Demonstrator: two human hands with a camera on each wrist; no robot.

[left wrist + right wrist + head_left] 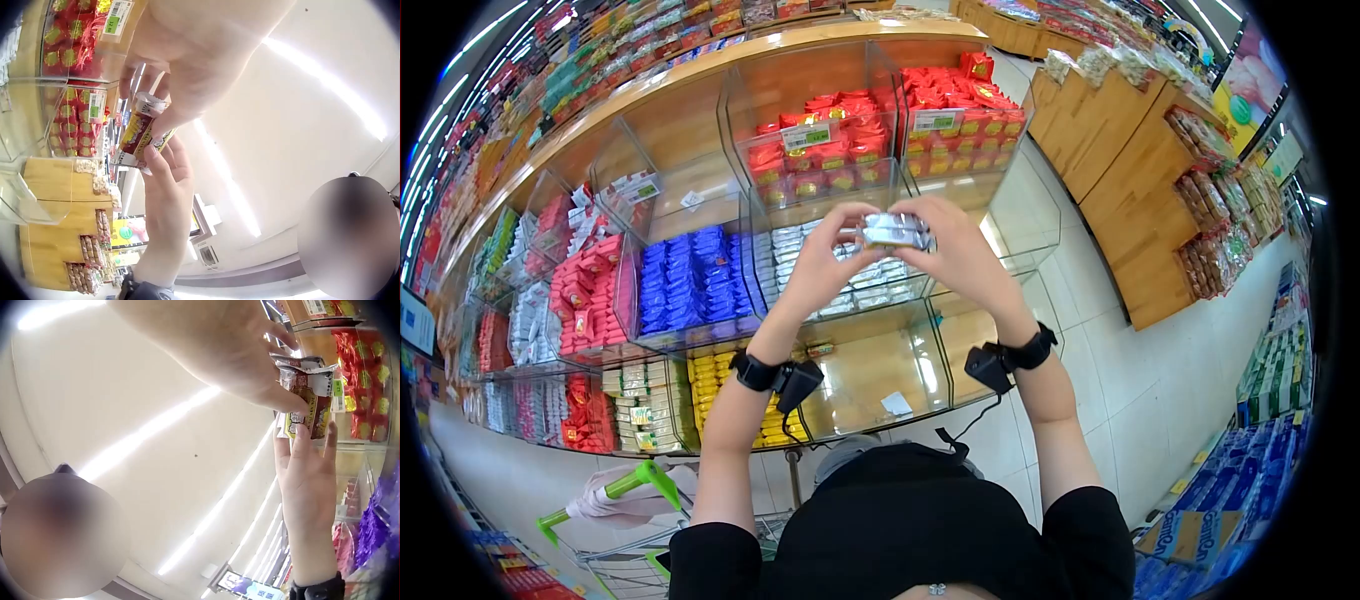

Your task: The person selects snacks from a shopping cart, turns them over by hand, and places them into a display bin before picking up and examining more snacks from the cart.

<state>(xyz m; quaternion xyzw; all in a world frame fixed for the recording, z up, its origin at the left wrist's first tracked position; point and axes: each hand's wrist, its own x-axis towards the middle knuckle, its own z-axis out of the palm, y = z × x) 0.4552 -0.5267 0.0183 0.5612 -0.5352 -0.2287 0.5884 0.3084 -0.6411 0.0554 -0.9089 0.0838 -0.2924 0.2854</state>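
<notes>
Chest-high over the display bins, both hands hold small wrapped snack bars [897, 232] by their ends, silver side up in the head view. My left hand [828, 255] pinches the left end between thumb and fingers, and my right hand [955, 245] pinches the right end. In the left wrist view the bar wrapper [139, 130] shows brown-red and yellow print. The right wrist view shows the same printed face of a wrapper [315, 400] with a second one behind it. Directly below lies a bin of silver-wrapped bars [870, 298], partly hidden by the hands.
Clear dividers separate blue packets [690, 285] and pink-red packets [585, 300] on the left. Red packets [830, 140] fill bins behind. A wooden display stand [1120, 190] is at the right. A shopping cart with a green handle [625, 483] stands at lower left.
</notes>
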